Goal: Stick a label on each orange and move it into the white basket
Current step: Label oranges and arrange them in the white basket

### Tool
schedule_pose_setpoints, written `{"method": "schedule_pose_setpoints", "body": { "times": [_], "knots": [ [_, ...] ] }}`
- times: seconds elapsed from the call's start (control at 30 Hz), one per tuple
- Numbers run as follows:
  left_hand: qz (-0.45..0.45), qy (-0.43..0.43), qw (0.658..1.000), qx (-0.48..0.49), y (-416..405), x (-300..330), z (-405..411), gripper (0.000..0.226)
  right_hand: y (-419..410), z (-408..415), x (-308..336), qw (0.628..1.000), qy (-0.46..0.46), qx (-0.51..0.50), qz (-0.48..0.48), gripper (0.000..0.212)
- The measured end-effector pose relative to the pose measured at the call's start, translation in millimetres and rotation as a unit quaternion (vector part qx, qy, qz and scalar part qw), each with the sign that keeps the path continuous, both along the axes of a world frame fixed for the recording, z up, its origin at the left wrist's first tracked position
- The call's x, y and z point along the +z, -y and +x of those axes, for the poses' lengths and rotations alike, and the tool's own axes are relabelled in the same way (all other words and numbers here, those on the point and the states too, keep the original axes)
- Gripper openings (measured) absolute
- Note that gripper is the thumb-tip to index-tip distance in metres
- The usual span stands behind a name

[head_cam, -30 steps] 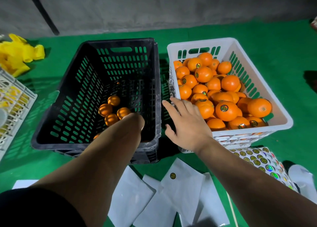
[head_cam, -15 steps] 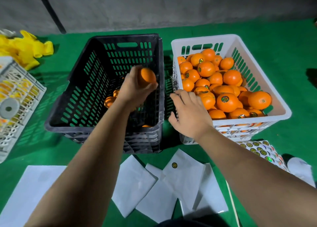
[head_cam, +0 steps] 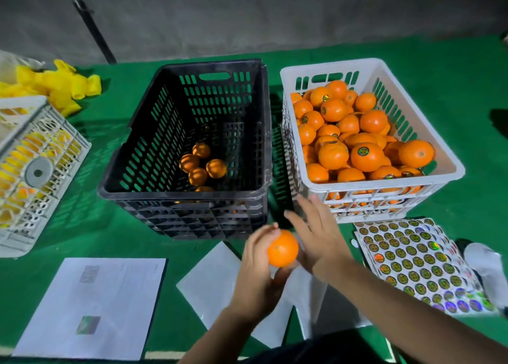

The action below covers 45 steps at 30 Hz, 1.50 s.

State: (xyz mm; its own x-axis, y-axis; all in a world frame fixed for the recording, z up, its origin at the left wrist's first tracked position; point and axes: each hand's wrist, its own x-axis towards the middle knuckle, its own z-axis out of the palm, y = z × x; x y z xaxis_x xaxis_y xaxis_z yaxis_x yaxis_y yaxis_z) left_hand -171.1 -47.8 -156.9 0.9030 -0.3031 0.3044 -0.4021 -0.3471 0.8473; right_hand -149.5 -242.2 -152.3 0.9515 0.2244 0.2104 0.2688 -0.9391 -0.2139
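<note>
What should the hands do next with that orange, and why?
Probably the right hand should reach to the sticker sheet and peel off one label. The left hand holds an orange with no label showing, while oranges in the white basket show stickers. The right hand is beside the orange, fingers spread, and seems to hold nothing.

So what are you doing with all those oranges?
A person is putting stickers on oranges. The left hand holds one orange in front of the crates, and the right hand is open beside it. The black crate has only a few oranges left. The white basket is piled with stickered ones. A sticker sheet lies on the right.
</note>
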Motion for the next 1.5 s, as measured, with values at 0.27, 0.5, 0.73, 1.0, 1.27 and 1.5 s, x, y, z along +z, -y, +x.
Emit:
{"method": "schedule_pose_setpoints", "body": {
  "times": [0.27, 0.5, 0.73, 1.0, 1.27, 1.5],
  "knots": [
    [0.260, -0.197, 0.928, -0.180, -5.6, -51.8, -12.7, 0.072, 17.0, -68.0, -64.9, 0.931, -0.355, 0.019, -0.082, 0.071],
    [0.311, -0.213, 0.900, -0.218, -3.7, -63.3, -9.9, 0.082, 20.4, -74.8, -62.7, 0.951, -0.296, -0.001, -0.087, 0.051],
    [0.253, -0.260, 0.904, -0.228, -10.3, -65.5, -9.0, 0.080, 2.0, -29.4, -47.6, 0.943, -0.301, 0.038, -0.134, 0.068],
    [0.242, -0.270, 0.904, -0.228, -12.7, -63.6, -8.5, 0.078, -6.1, -10.6, -55.5, 0.946, -0.278, 0.069, -0.148, 0.044],
    [0.239, -0.282, 0.900, -0.229, -12.0, -61.3, -7.8, 0.082, -3.1, -13.8, -60.5, 0.950, -0.248, 0.089, -0.167, 0.042],
    [0.239, -0.263, 0.905, -0.235, -13.1, -60.4, -9.5, 0.082, -1.3, -16.2, -61.3, 0.950, -0.232, 0.109, -0.179, 0.044]
  ]
}}
